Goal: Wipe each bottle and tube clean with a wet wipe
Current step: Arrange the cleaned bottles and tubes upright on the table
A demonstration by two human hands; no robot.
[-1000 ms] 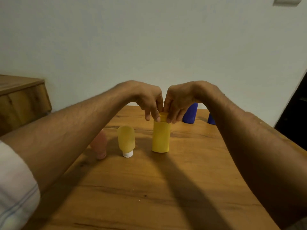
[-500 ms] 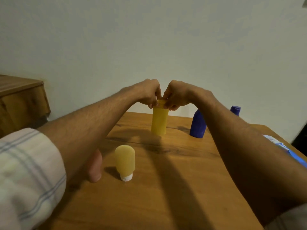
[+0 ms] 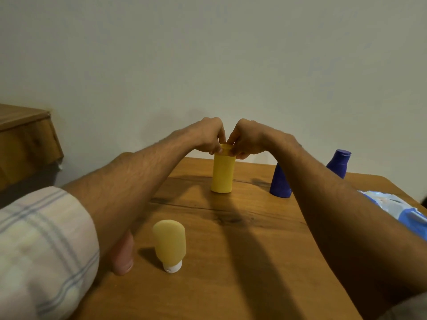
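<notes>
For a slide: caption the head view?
Left hand and right hand pinch the top of the upright yellow bottle on the wooden table.

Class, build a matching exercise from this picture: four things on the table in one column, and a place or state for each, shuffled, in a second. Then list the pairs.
Things
1. tall yellow bottle
2. pale yellow tube
3. pink tube
4. wipes pack

Places or states
A. partly hidden behind the left forearm
B. lying near the table's right edge
C. pinched at the top by the left hand and right hand
D. standing on its white cap, untouched

Pairs: 1-C, 2-D, 3-A, 4-B
</notes>
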